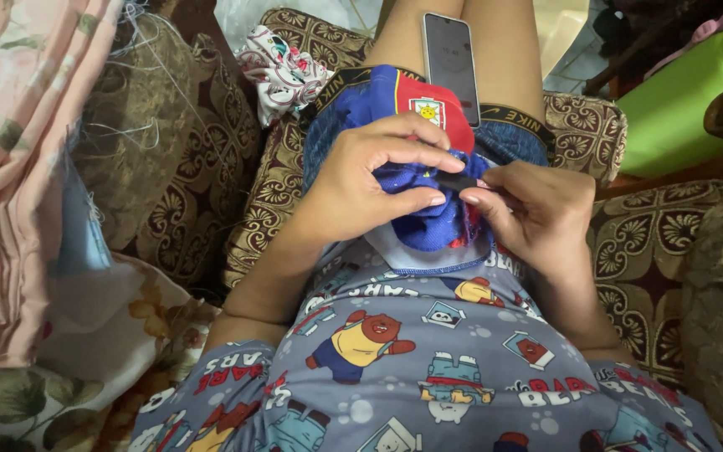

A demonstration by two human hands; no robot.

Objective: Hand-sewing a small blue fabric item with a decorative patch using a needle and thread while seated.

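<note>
Blue-and-red garment (428,180) bunched on lap, below phone (450,63) lying on thigh. Left hand (370,180) grip clamped on blue fabric fold. Right hand (537,213) fingertips together, pinching small dark piece (459,180) at fabric edge. Judgement: keep fold taut, work close to pinch point, small steady movements.

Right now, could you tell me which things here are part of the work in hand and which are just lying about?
In hand:
left hand and right hand, pinching the blue and red garment
small dark piece between the fingertips

Lying about:
phone on the leg
patterned cloth scrap
green bottle
pink floral fabric
</note>
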